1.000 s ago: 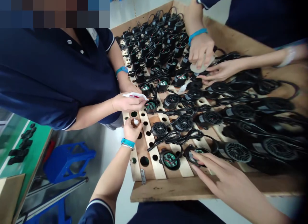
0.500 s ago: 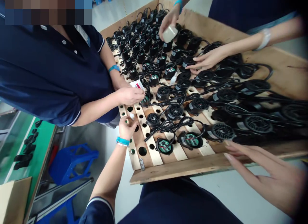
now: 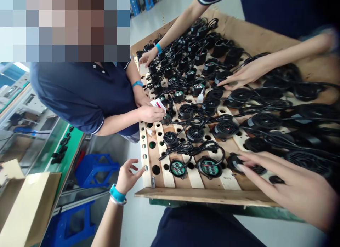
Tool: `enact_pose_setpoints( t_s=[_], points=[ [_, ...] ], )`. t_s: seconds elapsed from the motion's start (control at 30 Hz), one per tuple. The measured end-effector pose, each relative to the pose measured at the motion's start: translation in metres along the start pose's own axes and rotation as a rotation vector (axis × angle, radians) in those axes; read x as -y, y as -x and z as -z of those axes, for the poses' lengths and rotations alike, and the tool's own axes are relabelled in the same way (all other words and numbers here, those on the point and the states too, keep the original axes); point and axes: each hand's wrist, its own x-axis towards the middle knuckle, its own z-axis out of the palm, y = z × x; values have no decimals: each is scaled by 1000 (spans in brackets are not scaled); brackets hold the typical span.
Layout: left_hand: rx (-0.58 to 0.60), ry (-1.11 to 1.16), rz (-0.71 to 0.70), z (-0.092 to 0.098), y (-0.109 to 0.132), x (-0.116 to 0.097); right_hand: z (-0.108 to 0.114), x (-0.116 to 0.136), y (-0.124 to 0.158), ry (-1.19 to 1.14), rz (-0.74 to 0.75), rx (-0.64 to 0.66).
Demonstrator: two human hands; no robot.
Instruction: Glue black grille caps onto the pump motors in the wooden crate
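A wooden tray [image 3: 202, 196] with rows of round holes holds many black round speaker units with cords. My left hand [image 3: 127, 176] hovers open at the tray's near left corner, fingers spread, holding nothing, a blue band on its wrist. My right hand [image 3: 281, 181] lies open and flat at the near right, fingertips on a black unit [image 3: 235, 161]. Two units with green circuit boards [image 3: 177, 167] [image 3: 209, 167] sit in the front row between my hands.
A person in a dark blue shirt on the left holds a white and red tube [image 3: 158, 104] over a unit. Other people's hands [image 3: 244, 76] [image 3: 147, 57] reach in from the far side. A blue stool [image 3: 92, 167] and a cardboard box [image 3: 29, 204] stand at left.
My left hand has let go of a small white piece and drawn back off the tray to its near corner. My right hand has moved back onto the tray. The view has shifted.
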Motion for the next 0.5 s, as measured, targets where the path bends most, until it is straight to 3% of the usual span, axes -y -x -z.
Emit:
enact_pose_setpoints(
  t_s=[0.07,0.13,0.23,0.37,0.43,0.5],
  points=[
    [-118,32,38,6,22,-21,2,-11,-8,-43,126,15],
    [-310,138,34,8,48,-57,2,-24,-9,-65,194,26],
    [-642,336,-100,2,83,-132,-1,-40,-5,-101,284,31],
    [-949,370,-350,-16,114,-225,-3,-46,0,-186,371,71],
    [-1011,327,-358,-21,123,-252,-3,-44,0,-202,414,115],
    [-975,257,-295,-22,133,-263,-3,-41,0,-195,467,148]
  ],
)
